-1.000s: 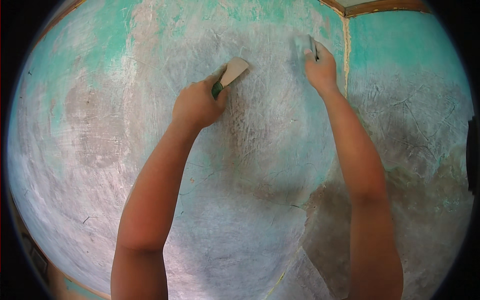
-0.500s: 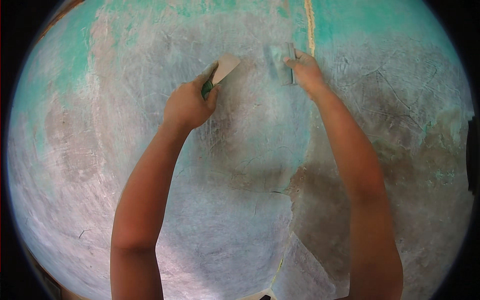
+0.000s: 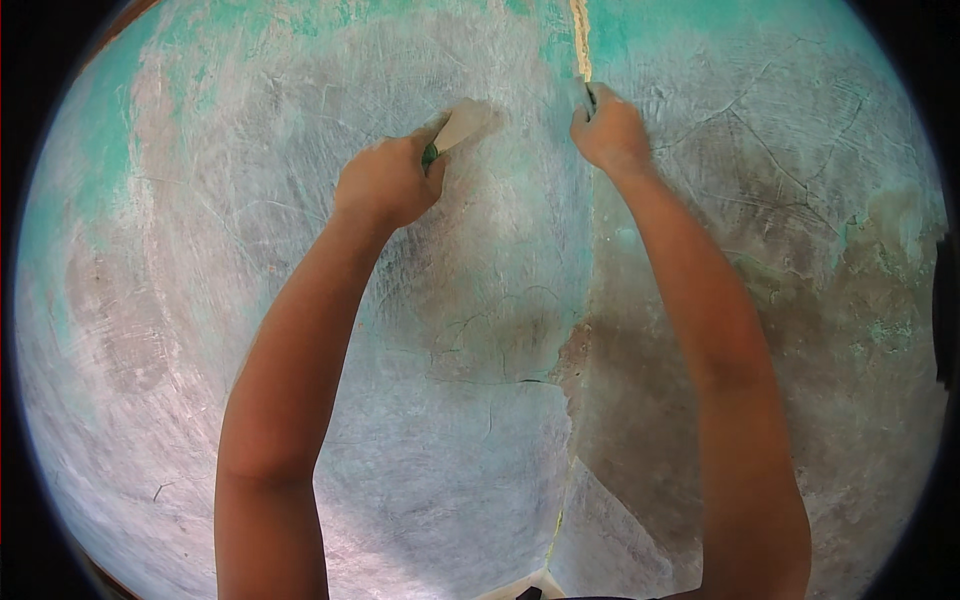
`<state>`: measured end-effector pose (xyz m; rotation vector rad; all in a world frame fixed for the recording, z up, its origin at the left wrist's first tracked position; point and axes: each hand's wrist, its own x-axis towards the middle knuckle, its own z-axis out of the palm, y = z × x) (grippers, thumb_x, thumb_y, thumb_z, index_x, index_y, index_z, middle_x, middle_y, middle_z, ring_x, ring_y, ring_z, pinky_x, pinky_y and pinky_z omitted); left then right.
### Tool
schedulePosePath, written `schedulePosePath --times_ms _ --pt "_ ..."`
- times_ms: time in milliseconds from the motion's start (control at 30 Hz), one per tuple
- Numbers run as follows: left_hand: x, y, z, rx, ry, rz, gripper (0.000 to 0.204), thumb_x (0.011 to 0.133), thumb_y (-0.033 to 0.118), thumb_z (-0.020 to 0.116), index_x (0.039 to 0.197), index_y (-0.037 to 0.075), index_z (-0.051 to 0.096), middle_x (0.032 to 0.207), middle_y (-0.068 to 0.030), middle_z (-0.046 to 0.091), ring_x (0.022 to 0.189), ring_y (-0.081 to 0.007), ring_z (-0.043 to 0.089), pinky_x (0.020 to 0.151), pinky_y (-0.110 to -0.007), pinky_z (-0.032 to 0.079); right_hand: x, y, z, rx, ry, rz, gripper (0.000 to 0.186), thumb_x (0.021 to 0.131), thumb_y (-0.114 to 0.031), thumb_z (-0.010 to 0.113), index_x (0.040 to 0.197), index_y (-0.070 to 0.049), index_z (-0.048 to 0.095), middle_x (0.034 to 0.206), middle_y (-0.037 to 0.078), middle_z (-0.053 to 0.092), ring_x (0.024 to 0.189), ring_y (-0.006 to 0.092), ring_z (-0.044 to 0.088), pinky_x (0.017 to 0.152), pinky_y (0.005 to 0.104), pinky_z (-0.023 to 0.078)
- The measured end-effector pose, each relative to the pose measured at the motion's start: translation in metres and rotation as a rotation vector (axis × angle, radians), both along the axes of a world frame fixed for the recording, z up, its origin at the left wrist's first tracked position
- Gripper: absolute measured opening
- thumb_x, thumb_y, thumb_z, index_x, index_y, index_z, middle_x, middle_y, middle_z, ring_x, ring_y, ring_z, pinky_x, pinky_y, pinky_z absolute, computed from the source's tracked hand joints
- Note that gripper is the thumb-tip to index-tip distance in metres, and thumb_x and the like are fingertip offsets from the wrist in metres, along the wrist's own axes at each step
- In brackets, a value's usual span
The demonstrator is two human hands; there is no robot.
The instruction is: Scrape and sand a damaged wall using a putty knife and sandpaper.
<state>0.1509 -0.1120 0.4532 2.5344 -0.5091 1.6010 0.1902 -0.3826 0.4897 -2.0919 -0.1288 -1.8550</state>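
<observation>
My left hand point(image 3: 385, 182) is closed round the green handle of a putty knife point(image 3: 459, 126). The knife's pale flat blade points up and to the right, close in front of the wall point(image 3: 450, 270). My right hand point(image 3: 613, 132) grips a wide scraper point(image 3: 590, 100), now almost edge-on, so most of its blade is hidden. It is held at the lower end of a cream filler strip point(image 3: 581, 38) that runs down a vertical joint in the wall. Whether the scraper touches the wall I cannot tell.
Patchy grey plaster and worn turquoise paint point(image 3: 700, 40) cover the wall. Thin cracks point(image 3: 765, 150) branch over the right side. A rough broken edge point(image 3: 573, 355) lies along the joint lower down, beside a darker brown patch point(image 3: 645, 400).
The scraper in my right hand has turned from showing its broad face to edge-on and now meets the filler strip's lower end. My left hand keeps the putty knife, slightly shifted. The view has moved slightly.
</observation>
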Motion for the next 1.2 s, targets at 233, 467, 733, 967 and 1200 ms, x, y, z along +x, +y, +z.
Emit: schedulePosePath --times_ms 233,467,733,967,1200 --pt "0.001 -0.008 0.007 0.028 0.007 0.033 0.051 0.089 0.031 0.057 0.139 0.031 0.05 0.095 -0.0199 0.068 0.089 -0.0398 0.065 0.082 -0.049 0.052 0.044 -0.018 0.02 -0.184 -0.314 -0.134 0.032 0.087 -0.013 0.052 0.116 -0.012 0.065 0.11 0.015 0.067 0.099 0.037 0.063 0.084 0.0447 0.052" --pt "-0.006 -0.009 0.008 0.036 0.036 0.03 0.052 0.088 0.029 0.058 0.139 0.03 0.05 0.096 -0.02 0.068 0.091 -0.0398 0.065 0.084 -0.049 0.052 0.068 -0.007 0.031 -0.197 -0.279 -0.173 0.031 0.085 -0.009 0.05 0.109 -0.013 0.067 0.108 0.011 0.066 0.099 0.0336 0.063 0.083 0.0452 0.053" --pt "-0.001 -0.006 0.008 0.051 -0.022 0.015 0.054 0.085 0.024 0.059 0.138 0.029 0.051 0.095 -0.0198 0.068 0.089 -0.04 0.065 0.084 -0.048 0.052 0.067 -0.005 0.026 -0.298 -0.253 -0.172 0.024 0.088 -0.011 0.049 0.103 -0.01 0.067 0.104 0.012 0.067 0.098 0.0332 0.064 0.08 0.0464 0.054" --pt "0.001 -0.006 0.009 0.022 0.003 -0.001 0.052 0.085 0.025 0.059 0.137 0.028 0.053 0.095 -0.02 0.068 0.09 -0.0396 0.065 0.084 -0.048 0.052 0.062 -0.002 0.023 -0.18 -0.14 -0.205 0.023 0.087 -0.011 0.05 0.099 -0.007 0.069 0.097 0.016 0.069 0.091 0.0359 0.067 0.079 0.0469 0.054" --pt "0.0 -0.001 0.008 0.031 0.012 -0.006 0.05 0.087 0.027 0.06 0.136 0.026 0.054 0.095 -0.0203 0.068 0.09 -0.04 0.065 0.084 -0.048 0.052 0.066 0.004 0.036 -0.179 -0.114 -0.237 0.025 0.086 -0.01 0.05 0.101 -0.007 0.07 0.097 0.017 0.069 0.091 0.037 0.067 0.079 0.048 0.054"
